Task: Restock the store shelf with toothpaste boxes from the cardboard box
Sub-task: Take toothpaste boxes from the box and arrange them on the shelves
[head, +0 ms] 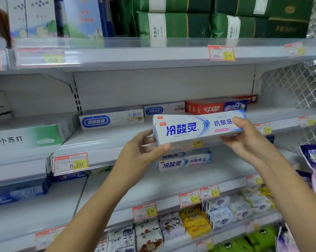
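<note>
Placement step in hand. The toothpaste box (195, 128), a long, sharp-edged glossy white-and-blue carton (possibly two stacked), is held level in the air before the smooth grey shelf (106, 142). The left hand (142, 151) grips its 9 o'clock end and the right hand (244, 137) its 3 o'clock end, fingers curled round it. Matching cartons (184, 160) lie at 6 o'clock, red cartons (204, 107) at 12. The next move probably calls for sliding it flat onto bare shelf.

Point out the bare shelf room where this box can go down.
On the middle shelf, a bare strip runs in front of the white boxes, left of the held box. The lower shelf is bare on both sides of the matching stack. Crowded: the packs below.
</note>
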A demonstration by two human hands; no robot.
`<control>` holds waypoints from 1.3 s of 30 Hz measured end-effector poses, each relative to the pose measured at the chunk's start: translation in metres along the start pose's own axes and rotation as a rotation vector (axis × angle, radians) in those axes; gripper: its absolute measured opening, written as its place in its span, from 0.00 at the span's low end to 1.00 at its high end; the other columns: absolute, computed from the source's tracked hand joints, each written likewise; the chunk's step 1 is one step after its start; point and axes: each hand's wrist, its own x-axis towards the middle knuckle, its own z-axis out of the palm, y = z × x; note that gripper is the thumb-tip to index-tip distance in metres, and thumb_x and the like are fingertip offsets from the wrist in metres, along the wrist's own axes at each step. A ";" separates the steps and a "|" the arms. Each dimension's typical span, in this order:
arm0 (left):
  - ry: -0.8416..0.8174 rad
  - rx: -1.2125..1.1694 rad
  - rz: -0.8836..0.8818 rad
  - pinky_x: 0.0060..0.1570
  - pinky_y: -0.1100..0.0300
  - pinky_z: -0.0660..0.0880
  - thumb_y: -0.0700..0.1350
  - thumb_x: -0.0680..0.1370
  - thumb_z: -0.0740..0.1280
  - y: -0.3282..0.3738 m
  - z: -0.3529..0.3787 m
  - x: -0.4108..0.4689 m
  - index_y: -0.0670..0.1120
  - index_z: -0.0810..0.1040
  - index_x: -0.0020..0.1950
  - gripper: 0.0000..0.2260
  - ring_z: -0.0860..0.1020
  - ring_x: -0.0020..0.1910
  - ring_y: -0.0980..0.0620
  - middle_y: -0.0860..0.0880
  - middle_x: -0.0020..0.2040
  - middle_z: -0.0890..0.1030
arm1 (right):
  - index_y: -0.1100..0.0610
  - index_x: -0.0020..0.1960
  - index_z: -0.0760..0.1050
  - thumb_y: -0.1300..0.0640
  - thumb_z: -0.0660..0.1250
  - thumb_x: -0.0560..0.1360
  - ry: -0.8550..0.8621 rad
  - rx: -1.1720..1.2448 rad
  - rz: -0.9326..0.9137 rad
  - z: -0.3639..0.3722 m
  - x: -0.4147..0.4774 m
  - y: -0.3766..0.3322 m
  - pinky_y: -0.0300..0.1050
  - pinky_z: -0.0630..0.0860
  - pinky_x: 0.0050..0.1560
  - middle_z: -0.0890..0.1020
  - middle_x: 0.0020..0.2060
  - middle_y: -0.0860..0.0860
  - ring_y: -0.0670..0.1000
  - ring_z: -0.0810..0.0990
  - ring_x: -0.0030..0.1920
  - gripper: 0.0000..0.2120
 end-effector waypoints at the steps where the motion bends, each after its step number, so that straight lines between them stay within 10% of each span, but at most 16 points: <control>1: -0.045 -0.006 -0.005 0.51 0.65 0.77 0.59 0.64 0.70 -0.004 0.006 -0.007 0.56 0.71 0.66 0.31 0.80 0.50 0.64 0.60 0.56 0.80 | 0.57 0.52 0.72 0.58 0.58 0.78 0.008 0.004 0.016 -0.009 -0.005 0.003 0.39 0.80 0.38 0.86 0.38 0.50 0.45 0.84 0.40 0.06; 9: -0.192 -0.111 -0.190 0.56 0.51 0.78 0.61 0.68 0.71 -0.058 0.076 -0.025 0.56 0.56 0.76 0.41 0.83 0.48 0.57 0.54 0.58 0.80 | 0.61 0.56 0.74 0.48 0.81 0.50 0.113 -0.103 0.204 -0.086 -0.049 0.035 0.41 0.80 0.33 0.86 0.42 0.55 0.50 0.85 0.40 0.38; 13: -0.285 -0.071 -0.230 0.56 0.55 0.78 0.50 0.75 0.69 -0.086 0.119 -0.003 0.50 0.64 0.73 0.28 0.82 0.49 0.57 0.53 0.56 0.82 | 0.61 0.56 0.74 0.49 0.78 0.58 0.126 -0.198 0.247 -0.130 -0.049 0.038 0.41 0.80 0.36 0.86 0.43 0.55 0.50 0.85 0.41 0.31; 16: -0.349 0.014 -0.192 0.56 0.61 0.77 0.46 0.74 0.71 -0.100 0.147 0.024 0.46 0.72 0.67 0.22 0.80 0.51 0.60 0.54 0.57 0.81 | 0.55 0.56 0.75 0.40 0.83 0.47 0.074 -0.363 0.203 -0.163 -0.037 0.033 0.40 0.80 0.37 0.86 0.46 0.53 0.51 0.85 0.44 0.42; 24: -0.290 0.279 -0.162 0.39 0.66 0.73 0.52 0.72 0.73 -0.121 0.195 0.095 0.47 0.74 0.58 0.19 0.78 0.42 0.59 0.55 0.47 0.81 | 0.39 0.54 0.76 0.53 0.78 0.64 -0.106 -0.930 0.179 -0.227 0.056 0.016 0.35 0.77 0.49 0.79 0.56 0.48 0.47 0.79 0.53 0.22; 28: -0.242 0.427 -0.163 0.38 0.67 0.71 0.58 0.68 0.73 -0.127 0.227 0.115 0.47 0.73 0.62 0.27 0.76 0.44 0.59 0.55 0.51 0.80 | 0.43 0.63 0.72 0.52 0.78 0.65 -0.254 -1.264 0.260 -0.252 0.101 0.009 0.37 0.67 0.60 0.73 0.61 0.41 0.44 0.71 0.62 0.29; 35: -0.050 0.718 0.015 0.66 0.49 0.65 0.71 0.70 0.58 -0.148 0.249 0.125 0.48 0.66 0.72 0.37 0.64 0.68 0.45 0.45 0.69 0.69 | 0.43 0.72 0.63 0.49 0.77 0.66 -0.379 -1.570 0.413 -0.287 0.128 0.013 0.43 0.63 0.69 0.65 0.72 0.45 0.51 0.65 0.70 0.39; 39: -0.031 0.863 -0.021 0.73 0.43 0.43 0.66 0.74 0.48 -0.158 0.254 0.129 0.54 0.57 0.77 0.33 0.48 0.77 0.45 0.49 0.78 0.52 | 0.41 0.75 0.57 0.54 0.76 0.68 -0.287 -1.729 0.489 -0.289 0.143 0.017 0.50 0.66 0.69 0.63 0.74 0.50 0.56 0.65 0.70 0.43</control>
